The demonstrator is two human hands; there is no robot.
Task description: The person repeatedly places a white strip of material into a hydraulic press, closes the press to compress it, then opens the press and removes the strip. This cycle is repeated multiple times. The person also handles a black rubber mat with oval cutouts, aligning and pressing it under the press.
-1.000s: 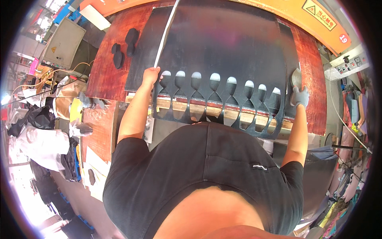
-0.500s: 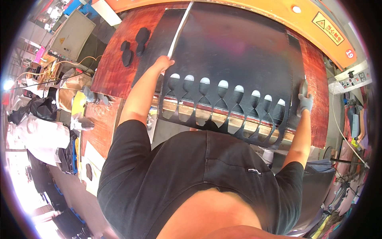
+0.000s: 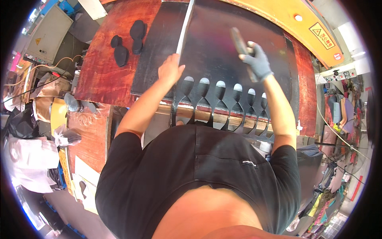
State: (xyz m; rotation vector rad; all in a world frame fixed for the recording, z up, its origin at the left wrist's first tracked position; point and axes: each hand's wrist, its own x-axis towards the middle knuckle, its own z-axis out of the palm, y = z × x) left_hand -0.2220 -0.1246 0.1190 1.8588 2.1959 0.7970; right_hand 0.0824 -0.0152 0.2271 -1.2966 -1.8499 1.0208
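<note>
A large black sheet [image 3: 223, 44] lies over the work surface, its near part hanging past the front edge. Along that near part runs a row of sole-shaped openings [image 3: 220, 95] with pale tips, narrow strips of sheet between them. My bare left hand [image 3: 171, 69] is closed at the sheet's left edge, where a white strip [image 3: 184, 32] runs away from me. My right hand [image 3: 258, 63], in a grey glove, is raised over the sheet. It holds a long, narrow grey object [image 3: 238, 41], blurred; its kind cannot be made out. My right forearm hides the right-hand openings.
Several black sole-shaped pieces [image 3: 121, 55] lie on the reddish board [image 3: 99, 67] at left. An orange machine beam [image 3: 278, 20] crosses the far side. A control box [image 3: 343, 75] stands at right. Plastic-wrapped goods [image 3: 32, 159] are heaped at far left.
My right hand has moved from the sheet's right edge inward over its middle, lifting the long grey object. My left hand stays at the left edge. The whole view has shifted slightly.
</note>
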